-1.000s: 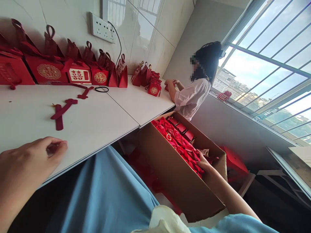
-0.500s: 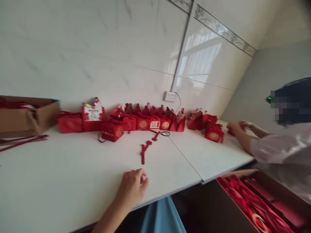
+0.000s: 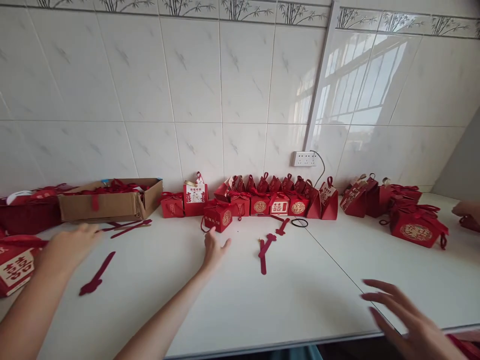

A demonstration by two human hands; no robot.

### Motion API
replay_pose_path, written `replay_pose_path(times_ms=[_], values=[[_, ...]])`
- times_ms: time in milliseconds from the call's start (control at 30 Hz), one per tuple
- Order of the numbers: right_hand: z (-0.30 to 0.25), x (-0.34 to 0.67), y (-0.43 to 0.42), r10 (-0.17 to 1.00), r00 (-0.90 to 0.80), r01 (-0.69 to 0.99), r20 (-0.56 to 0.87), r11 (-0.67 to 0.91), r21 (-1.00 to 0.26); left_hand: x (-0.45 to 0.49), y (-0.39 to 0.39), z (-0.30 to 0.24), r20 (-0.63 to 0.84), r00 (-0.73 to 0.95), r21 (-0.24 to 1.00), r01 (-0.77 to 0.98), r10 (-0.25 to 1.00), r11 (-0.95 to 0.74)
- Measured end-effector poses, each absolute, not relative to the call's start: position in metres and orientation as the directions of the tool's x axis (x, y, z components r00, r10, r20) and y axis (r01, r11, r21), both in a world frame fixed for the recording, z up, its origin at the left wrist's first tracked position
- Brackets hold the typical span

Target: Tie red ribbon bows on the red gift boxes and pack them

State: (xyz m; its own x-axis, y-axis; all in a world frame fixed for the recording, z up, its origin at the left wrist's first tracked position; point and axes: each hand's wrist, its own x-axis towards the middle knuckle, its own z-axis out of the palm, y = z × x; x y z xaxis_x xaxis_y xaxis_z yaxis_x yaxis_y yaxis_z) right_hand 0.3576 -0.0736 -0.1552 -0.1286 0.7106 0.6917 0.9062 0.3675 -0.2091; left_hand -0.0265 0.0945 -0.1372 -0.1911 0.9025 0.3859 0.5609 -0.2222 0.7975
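My left hand (image 3: 214, 250) reaches over the white table with thumb and fingers apart. Its fingertips overlap the lower edge of a small red gift box (image 3: 218, 216) with a gold emblem and ribbon; whether they touch it I cannot tell. Over the near right side of the table, my right hand (image 3: 408, 320) is open, fingers spread, holding nothing. Between my hands lie dark red paper strips (image 3: 263, 257). Behind the small box stands a row of red gift boxes (image 3: 279, 205), some with loop handles.
Another person's blurred hand (image 3: 73, 247) is at the left, near a large red box (image 3: 17, 267) and a loose red strip (image 3: 96, 275). Behind stands a cardboard carton (image 3: 101, 207) of red pieces. More red boxes (image 3: 418, 225) stand right. A co-worker's hand (image 3: 465, 209) shows at the right edge.
The view has levelled and turned left. My left hand has moved forward to the small red gift box. My right hand and another person's hand at the left have come into view.
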Motion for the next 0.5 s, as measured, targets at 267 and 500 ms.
replay_pose_path(times_ms=[267, 500], values=[[-0.143, 0.247, 0.006, 0.817, -0.365, 0.768, 0.446, 0.535, -0.352, -0.039, 0.147, -0.136, 0.367, -0.457, 0.842, 0.533, 0.81, -0.08], [-0.158, 0.244, 0.011, 0.869, -0.22, 0.741, 0.444, 0.445, -0.503, -0.043, 0.17, -0.133, 0.276, -0.522, 0.892, 0.452, 0.807, -0.013]])
